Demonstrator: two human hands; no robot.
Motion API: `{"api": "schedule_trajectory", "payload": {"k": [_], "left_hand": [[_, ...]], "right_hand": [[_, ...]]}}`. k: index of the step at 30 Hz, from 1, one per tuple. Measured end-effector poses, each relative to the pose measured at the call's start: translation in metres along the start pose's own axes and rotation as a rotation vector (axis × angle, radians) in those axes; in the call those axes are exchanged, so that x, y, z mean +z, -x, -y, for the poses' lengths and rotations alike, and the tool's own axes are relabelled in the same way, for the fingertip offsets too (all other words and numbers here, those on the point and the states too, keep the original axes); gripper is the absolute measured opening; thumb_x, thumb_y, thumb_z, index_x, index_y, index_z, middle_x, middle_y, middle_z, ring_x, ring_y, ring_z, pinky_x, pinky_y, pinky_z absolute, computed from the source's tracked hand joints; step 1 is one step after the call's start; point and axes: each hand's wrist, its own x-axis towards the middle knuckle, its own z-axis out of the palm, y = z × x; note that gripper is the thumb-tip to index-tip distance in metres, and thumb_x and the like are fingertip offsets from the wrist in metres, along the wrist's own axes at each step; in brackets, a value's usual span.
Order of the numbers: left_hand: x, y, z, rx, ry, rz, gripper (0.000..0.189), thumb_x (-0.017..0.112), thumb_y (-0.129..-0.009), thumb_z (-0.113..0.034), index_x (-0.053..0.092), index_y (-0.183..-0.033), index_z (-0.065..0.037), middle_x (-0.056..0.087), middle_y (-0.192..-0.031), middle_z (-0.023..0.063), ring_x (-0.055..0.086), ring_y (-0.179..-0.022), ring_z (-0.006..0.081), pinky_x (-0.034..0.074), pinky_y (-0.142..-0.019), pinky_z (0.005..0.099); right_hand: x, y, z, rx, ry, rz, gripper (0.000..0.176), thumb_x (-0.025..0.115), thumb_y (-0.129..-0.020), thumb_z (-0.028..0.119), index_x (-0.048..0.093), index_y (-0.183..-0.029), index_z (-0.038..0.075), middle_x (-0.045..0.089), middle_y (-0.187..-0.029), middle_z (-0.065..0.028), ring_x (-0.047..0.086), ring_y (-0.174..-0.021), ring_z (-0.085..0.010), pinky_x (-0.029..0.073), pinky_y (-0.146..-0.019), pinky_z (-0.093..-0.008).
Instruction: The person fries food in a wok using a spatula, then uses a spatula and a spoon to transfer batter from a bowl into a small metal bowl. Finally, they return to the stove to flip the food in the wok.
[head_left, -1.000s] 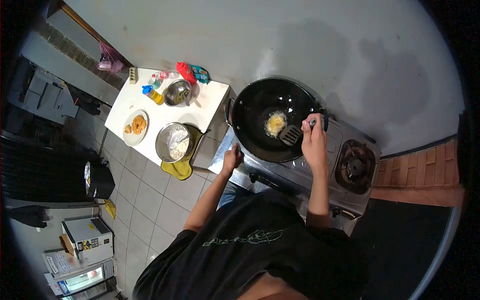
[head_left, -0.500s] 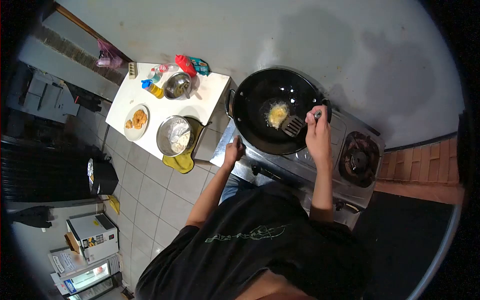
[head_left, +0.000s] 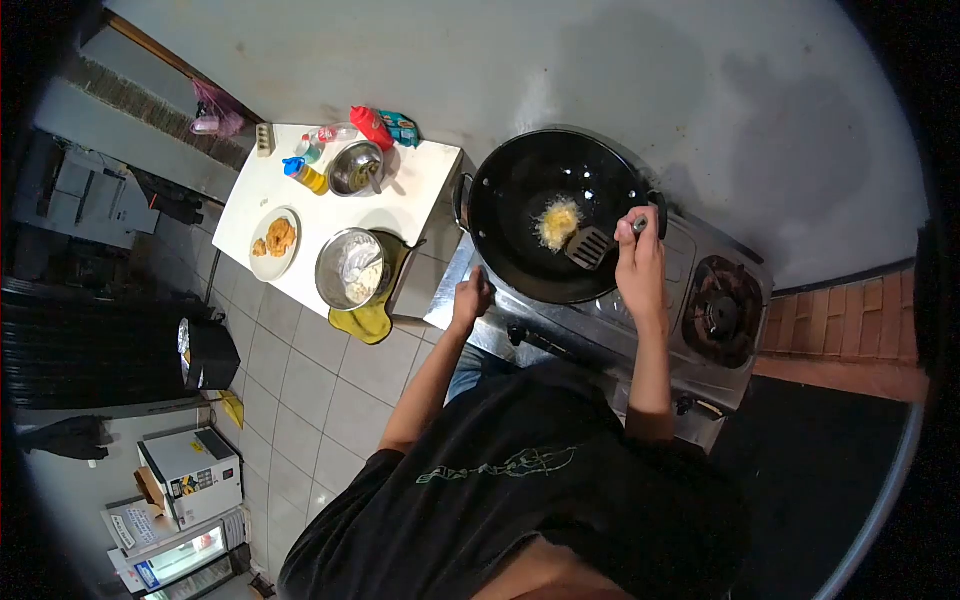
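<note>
My right hand (head_left: 641, 262) is closed around the handle of a slotted spatula (head_left: 590, 249). Its flat blade is inside a black wok (head_left: 520, 272) on the stove, close beside or touching a golden piece of frying food (head_left: 559, 224). Small bubbles surround the food. My left hand (head_left: 473, 298) is curled closed at the stove's metal edge, left of the wok and apart from its rim. The undersides of those fingers are hidden, so anything in them cannot be made out.
An unlit-looking second burner (head_left: 722, 311) is at right. On the white table (head_left: 315, 228) stand a plate (head_left: 262, 266) with fried pieces, a metal bowl (head_left: 330, 292) of white flour-like mix, a smaller metal bowl (head_left: 343, 185), a yellow bottle (head_left: 312, 181) and a red bottle (head_left: 371, 128). A yellow-green cloth (head_left: 362, 325) hangs over the edge.
The view has shifted slightly. My right hand and the spatula stay nearly in place by the food, and my left hand keeps its curled pose at the stove edge.
</note>
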Motion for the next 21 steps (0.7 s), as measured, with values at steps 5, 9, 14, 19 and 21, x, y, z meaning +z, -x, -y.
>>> {"api": "schedule_trajectory", "payload": {"k": [5, 9, 14, 19, 21], "left_hand": [[0.003, 0.005, -0.004, 0.010, -0.039, 0.011, 0.056, 0.038, -0.094, -0.047, 0.036, -0.049, -0.013, 0.035, -0.045, -0.0011, 0.031, -0.035, 0.0109, 0.021, -0.035, 0.0266], [0.005, 0.008, -0.010, -0.011, -0.020, -0.007, 0.057, 0.040, -0.094, -0.045, 0.038, -0.047, -0.012, 0.038, -0.044, 0.0009, 0.035, -0.034, 0.0123, 0.023, -0.035, 0.0277], [0.004, 0.008, -0.009, -0.017, -0.011, -0.004, 0.057, 0.040, -0.094, -0.046, 0.038, -0.047, -0.012, 0.039, -0.044, 0.0011, 0.036, -0.035, 0.0126, 0.024, -0.035, 0.0278], [0.002, 0.003, -0.004, 0.006, -0.009, -0.004, 0.057, 0.041, -0.093, -0.046, 0.039, -0.047, -0.012, 0.039, -0.044, 0.0006, 0.036, -0.035, 0.0123, 0.024, -0.035, 0.0279], [-0.002, -0.001, 0.001, 0.000, -0.034, 0.005, 0.058, 0.040, -0.093, -0.048, 0.040, -0.048, -0.012, 0.039, -0.045, 0.0002, 0.035, -0.036, 0.0116, 0.023, -0.036, 0.0275]], "right_hand": [[0.000, 0.003, 0.001, -0.020, -0.016, -0.008, 0.016, 0.041, -0.097, 0.021, 0.041, -0.096, 0.005, 0.051, -0.074, -0.0112, 0.054, -0.069, -0.0248, 0.043, -0.069, -0.0337], [-0.002, 0.002, 0.003, -0.003, -0.007, 0.014, 0.017, 0.041, -0.097, 0.022, 0.041, -0.096, 0.005, 0.052, -0.074, -0.0111, 0.055, -0.070, -0.0246, 0.044, -0.069, -0.0333], [-0.002, 0.005, 0.000, -0.005, -0.002, -0.011, 0.019, 0.041, -0.097, 0.024, 0.041, -0.096, 0.005, 0.052, -0.074, -0.0110, 0.055, -0.070, -0.0248, 0.044, -0.069, -0.0336], [-0.002, 0.006, 0.000, 0.016, 0.006, 0.008, 0.020, 0.041, -0.097, 0.025, 0.041, -0.097, 0.006, 0.052, -0.075, -0.0108, 0.055, -0.071, -0.0246, 0.043, -0.070, -0.0337], [-0.002, 0.008, 0.002, 0.016, -0.019, 0.006, 0.019, 0.041, -0.098, 0.025, 0.040, -0.098, 0.006, 0.053, -0.077, -0.0109, 0.055, -0.072, -0.0241, 0.044, -0.070, -0.0336]]}}
